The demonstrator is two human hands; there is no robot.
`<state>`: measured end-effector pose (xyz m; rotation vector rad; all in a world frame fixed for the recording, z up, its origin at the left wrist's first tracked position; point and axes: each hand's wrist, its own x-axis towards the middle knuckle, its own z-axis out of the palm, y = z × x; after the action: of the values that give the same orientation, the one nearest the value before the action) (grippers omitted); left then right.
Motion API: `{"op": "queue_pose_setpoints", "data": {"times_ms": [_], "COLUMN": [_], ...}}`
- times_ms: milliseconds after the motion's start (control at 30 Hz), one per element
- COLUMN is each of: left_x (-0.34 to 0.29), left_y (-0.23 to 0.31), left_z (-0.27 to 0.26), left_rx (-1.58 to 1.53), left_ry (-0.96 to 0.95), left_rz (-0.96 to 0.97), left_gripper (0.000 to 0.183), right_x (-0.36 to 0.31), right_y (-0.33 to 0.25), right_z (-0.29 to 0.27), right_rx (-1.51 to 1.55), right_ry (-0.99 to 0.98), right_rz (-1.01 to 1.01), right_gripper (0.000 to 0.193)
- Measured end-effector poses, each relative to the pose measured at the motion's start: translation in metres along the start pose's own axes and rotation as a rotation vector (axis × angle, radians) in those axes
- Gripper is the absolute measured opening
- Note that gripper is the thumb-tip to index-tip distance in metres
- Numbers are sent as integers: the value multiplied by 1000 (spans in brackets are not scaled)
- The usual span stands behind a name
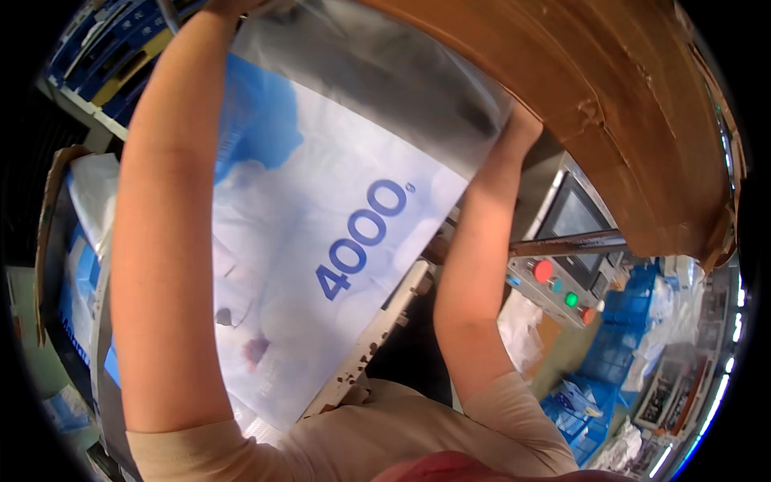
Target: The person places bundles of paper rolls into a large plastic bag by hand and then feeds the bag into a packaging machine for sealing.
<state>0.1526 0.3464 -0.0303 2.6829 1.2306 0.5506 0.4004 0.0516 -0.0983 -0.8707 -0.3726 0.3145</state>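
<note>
1. A white, blue and silver bag (353, 153) slants between both forearms (173, 241).
2. A control panel (548, 294) stands rightward.
3. The right hand (524, 123) is at the bag's edge, grip hidden.
4. The left hand (233, 6) is mostly cropped, grip indiscernible.

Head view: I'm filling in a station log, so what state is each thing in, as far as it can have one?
Bag: tilted, printed face toward the camera
Left hand: mostly out of frame, grip unclear
Right hand: at the bag's upper right, fingers hidden
Carton: creased, open or shut unclear
Screen: dark
Green button: bright, seemingly lit
Red button: pressed or not, unclear
</note>
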Motion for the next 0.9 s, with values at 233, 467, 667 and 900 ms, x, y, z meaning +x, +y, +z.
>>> {"op": "queue_pose_setpoints", "data": {"times_ms": [233,467,667,900], "left_x": [-8,-14,-15,-19], "left_y": [6,6,9,12], "left_z": [8,9,10,12], "left_rx": [-183,-269,-331,-407], "left_ry": [-9,-5,0,32], "left_rz": [-77,-129,-144,-184], "left_gripper": [43,38,33,28], "right_x": [-68,-97,-45,-24], "right_y": [-31,-10,-8,-3], "right_z": [-3,-10,-11,-10], "right_rx": [-295,-176,-156,-235], "right_ry": [109,-182,-215,-50], "right_rz": [-189,-61,14,-85], "right_gripper": [48,52,48,40]}}
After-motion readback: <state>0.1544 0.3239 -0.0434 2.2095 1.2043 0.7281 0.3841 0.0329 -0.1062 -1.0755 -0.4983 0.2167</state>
